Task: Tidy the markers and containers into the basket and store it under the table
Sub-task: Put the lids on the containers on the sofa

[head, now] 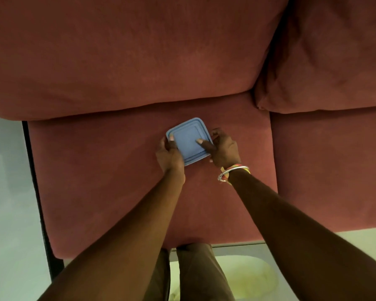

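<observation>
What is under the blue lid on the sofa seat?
The blue lid shows only its top. It lies over the red seat cushion, and the left hand and right hand grip its edges. Anything directly beneath it is covered by the lid itself.

Both bare arms reach forward and converge. The left hand (169, 156) grips the blue container (188, 146) by its left edge, thumb on top, fingers curled round the side. The right hand (224, 149) grips the right edge, thumb pressed on top, fingers curled. A silver bangle (233, 171) circles the right wrist.
</observation>
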`<state>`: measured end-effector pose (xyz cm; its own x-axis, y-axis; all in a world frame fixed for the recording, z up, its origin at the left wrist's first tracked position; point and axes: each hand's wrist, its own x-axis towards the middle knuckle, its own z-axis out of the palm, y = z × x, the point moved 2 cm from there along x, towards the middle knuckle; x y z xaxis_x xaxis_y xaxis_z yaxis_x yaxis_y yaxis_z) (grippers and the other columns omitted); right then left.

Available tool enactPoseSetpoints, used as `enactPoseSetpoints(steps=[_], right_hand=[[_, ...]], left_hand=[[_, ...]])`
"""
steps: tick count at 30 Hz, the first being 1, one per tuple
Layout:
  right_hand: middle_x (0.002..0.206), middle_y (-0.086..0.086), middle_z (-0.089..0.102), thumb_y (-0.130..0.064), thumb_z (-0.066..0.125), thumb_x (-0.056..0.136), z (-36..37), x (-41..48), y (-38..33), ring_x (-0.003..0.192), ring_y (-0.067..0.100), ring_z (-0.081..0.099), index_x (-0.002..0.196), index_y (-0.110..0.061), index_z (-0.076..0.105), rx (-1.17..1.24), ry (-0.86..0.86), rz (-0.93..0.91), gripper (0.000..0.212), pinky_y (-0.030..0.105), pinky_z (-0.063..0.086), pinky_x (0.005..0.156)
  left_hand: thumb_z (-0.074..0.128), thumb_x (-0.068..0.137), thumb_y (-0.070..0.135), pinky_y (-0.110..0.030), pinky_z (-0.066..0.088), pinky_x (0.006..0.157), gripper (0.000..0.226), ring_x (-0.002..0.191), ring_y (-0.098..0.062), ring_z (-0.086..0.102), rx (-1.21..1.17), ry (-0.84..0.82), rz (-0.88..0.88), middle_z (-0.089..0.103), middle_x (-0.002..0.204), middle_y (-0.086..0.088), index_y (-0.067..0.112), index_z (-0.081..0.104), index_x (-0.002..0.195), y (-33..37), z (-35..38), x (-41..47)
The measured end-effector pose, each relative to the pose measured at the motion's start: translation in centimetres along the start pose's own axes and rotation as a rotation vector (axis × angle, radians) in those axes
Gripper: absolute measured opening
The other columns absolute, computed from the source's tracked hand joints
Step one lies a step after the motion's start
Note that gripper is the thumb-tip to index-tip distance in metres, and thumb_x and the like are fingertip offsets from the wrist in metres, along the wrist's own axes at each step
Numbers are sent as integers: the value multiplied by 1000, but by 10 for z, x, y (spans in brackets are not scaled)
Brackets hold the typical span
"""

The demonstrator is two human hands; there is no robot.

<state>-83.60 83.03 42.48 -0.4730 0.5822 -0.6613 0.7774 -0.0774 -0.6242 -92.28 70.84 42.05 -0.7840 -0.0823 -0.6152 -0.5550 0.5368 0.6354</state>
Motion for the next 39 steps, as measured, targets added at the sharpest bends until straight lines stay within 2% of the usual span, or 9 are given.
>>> enactPoseSetpoints(steps=[3,7,12,17,22,27,32,35,39], right_hand=[[80,4,56,-34,80,80,6,-15,1,52,17,57,97,-16,49,225,2,38,40,28,51,40],[71,8,51,-36,79,81,11,-27,2,48,18,55,92,-15,46,269,9,23,41,30,49,41],[87,-2,59,-38,74,85,13,-47,-25,72,16,62,102,-14,47,278,16,-3,40,37,60,60],[104,-3,64,-52,54,94,7,-63,-78,99,20,61,117,-22,54,359,154,10,38,36,48,89],[81,10,65,-55,41,99,-2,-84,-123,86,40,59,84,-9,53,172,294,-123,50,36,36,66],[89,15,69,-60,40,97,15,-117,-150,88,40,60,90,-9,58,75,245,-164,55,35,38,67],[81,8,67,-61,41,96,47,-161,-176,81,32,60,91,-12,61,14,151,-263,53,31,37,66],[78,2,64,-61,42,96,79,-192,-199,77,25,58,90,-12,61,2,100,-309,53,31,39,67],[79,-2,62,-59,42,97,128,-242,-227,75,19,51,94,-14,63,-62,52,-399,50,29,36,68]], left_hand=[[37,104,41,-26,45,71,38,98,-20,61,40,4,101,64,114,-5,15,56,123,13,-1,-4],[32,107,35,-29,39,77,40,106,-32,62,289,40,284,66,120,-12,11,56,127,29,-14,-7],[33,107,29,-29,33,67,37,98,-38,64,429,122,440,70,111,-16,10,58,126,48,-37,-20],[35,106,33,-39,47,71,37,91,-38,66,431,90,569,71,107,-16,13,61,124,69,-55,-43],[32,107,32,-34,37,68,44,91,-40,64,350,115,483,69,102,-23,1,63,108,90,-84,-68],[32,106,37,-32,40,64,48,79,-32,63,251,77,402,69,94,-19,3,62,91,97,-137,-82],[27,92,74,-37,49,71,72,71,-20,61,34,-24,105,65,77,-5,13,59,73,99,-199,-81],[30,98,64,-33,42,70,61,61,-12,51,-2,84,140,56,69,-1,16,46,64,102,-248,-82],[28,96,67,-33,44,69,67,74,-24,59,-49,179,126,64,80,-7,11,56,71,78,-321,-82]])
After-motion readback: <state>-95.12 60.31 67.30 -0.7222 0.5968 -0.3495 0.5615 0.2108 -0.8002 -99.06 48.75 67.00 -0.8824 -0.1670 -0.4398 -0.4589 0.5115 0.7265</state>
